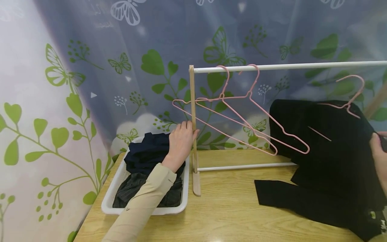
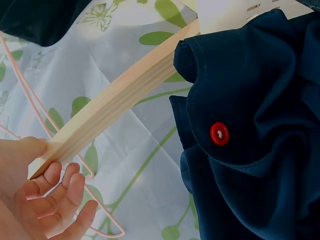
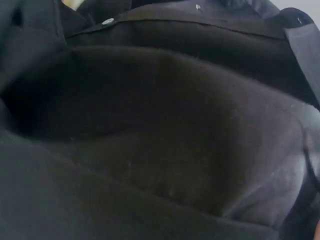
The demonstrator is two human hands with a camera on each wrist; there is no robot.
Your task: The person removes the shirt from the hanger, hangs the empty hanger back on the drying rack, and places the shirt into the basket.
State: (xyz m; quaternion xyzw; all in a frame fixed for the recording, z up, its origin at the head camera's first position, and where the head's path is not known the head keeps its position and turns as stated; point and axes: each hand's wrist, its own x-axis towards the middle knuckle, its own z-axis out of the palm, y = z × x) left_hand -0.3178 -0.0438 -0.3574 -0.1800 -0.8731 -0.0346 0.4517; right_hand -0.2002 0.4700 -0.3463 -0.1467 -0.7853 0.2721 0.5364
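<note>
My left hand (image 1: 182, 139) grips the wooden upright (image 1: 193, 114) of a clothes rack, between thumb and fingers in the left wrist view. At the right edge, my right hand (image 1: 380, 158) pinches a black long-sleeved garment (image 1: 326, 161) and is partly cut off by the frame. A pink hanger (image 1: 358, 94) shows its hook above that garment, its lower part mostly hidden by the cloth. One black sleeve (image 1: 284, 193) trails over the table. Dark cloth with a small pale button (image 3: 108, 21) fills the right wrist view.
Two pink hangers (image 1: 239, 121) hang from the rack's white top rod (image 1: 290, 66). A white basket (image 1: 105, 205) with a navy garment (image 1: 145, 151), which has a red button (image 2: 219, 134), and a dark grey one (image 1: 133, 188) stands left on the wooden table (image 1: 223, 208). A patterned curtain (image 1: 169, 30) hangs behind.
</note>
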